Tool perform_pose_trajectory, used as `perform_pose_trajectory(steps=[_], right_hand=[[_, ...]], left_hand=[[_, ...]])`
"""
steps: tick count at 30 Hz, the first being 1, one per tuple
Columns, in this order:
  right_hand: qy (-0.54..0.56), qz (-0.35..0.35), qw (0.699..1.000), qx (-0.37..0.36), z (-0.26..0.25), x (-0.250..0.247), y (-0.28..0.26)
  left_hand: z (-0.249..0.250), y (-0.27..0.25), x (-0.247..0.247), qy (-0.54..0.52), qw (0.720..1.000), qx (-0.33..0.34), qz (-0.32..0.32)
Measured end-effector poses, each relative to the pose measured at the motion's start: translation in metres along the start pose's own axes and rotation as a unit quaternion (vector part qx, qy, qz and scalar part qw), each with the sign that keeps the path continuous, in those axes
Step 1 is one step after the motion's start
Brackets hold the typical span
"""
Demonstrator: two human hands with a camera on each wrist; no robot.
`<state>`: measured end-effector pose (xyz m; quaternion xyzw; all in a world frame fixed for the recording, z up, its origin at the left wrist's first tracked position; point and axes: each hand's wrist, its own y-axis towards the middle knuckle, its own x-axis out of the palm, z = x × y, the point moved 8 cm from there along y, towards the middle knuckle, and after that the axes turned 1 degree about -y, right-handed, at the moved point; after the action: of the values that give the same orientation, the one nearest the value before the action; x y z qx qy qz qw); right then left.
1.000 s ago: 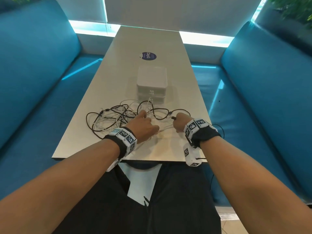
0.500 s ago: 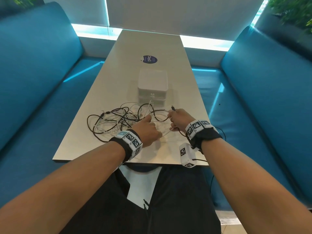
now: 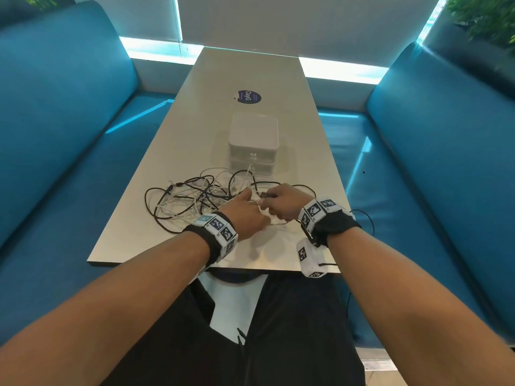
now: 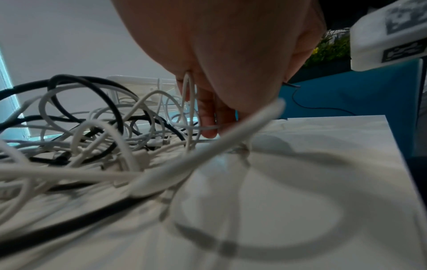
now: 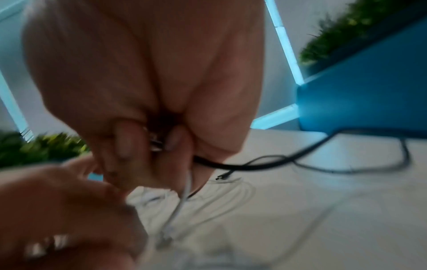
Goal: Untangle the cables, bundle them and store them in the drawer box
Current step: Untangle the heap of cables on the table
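Note:
A tangle of black and white cables [image 3: 192, 199] lies on the near half of the pale table [image 3: 250, 76]. Behind it stands the white drawer box [image 3: 253, 140], its drawers closed. My left hand [image 3: 246, 211] sits at the tangle's right edge and pinches thin white cable [image 4: 188, 102] between its fingers. My right hand [image 3: 281, 201] is right beside it, its fingers curled round the plug end of a black cable [image 5: 231, 165] and a white strand. The black cable trails off to the right over the table.
Blue padded benches [image 3: 55, 129] run along both sides of the table. A round dark sticker [image 3: 248, 96] lies beyond the box. Green plants [image 3: 485, 18] stand at the back corners. The near table edge [image 3: 223, 267] is just under my wrists.
Both hands have come closer together at the tangle's right edge. My right hand moved left and forward with the black cable end.

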<state>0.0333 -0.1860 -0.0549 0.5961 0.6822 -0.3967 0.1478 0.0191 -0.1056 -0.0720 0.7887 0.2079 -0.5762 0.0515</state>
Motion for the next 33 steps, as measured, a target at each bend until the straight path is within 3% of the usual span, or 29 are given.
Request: perform_pose_trajectory(steps=[3,7,10,17,23,29,33], right_hand=[[-0.214,0.025,0.976,0.005,0.009,0.001,-0.001],[-0.262,0.054,0.961,0.069,0.032,-0.011,-0.006],[-0.285,0.087,0.953,0.056,0.033,-0.02,-0.005],[-0.17,0.166,0.971,0.001,0.007,-0.027,-0.004],[-0.078,0.088,0.993,-0.011,0.001,-0.005,0.004],[-0.086,0.093,0.991,-0.042,-0.003,-0.001,0.001],[-0.03,0.024,0.999,-0.003,0.0,0.01,0.0]], left_hand=[[-0.011,-0.002,0.006,-0.009,1.0,-0.022,-0.015],[-0.028,-0.007,0.011,-0.019,0.999,-0.047,-0.017],[-0.029,-0.007,0.011,-0.041,0.997,-0.057,-0.023],[-0.029,-0.001,0.012,-0.054,0.993,-0.101,-0.031],[-0.029,0.0,0.006,-0.064,0.99,-0.124,-0.022],[-0.027,0.001,0.004,-0.065,0.989,-0.131,-0.008],[-0.029,0.001,0.01,-0.085,0.986,-0.14,-0.02]])
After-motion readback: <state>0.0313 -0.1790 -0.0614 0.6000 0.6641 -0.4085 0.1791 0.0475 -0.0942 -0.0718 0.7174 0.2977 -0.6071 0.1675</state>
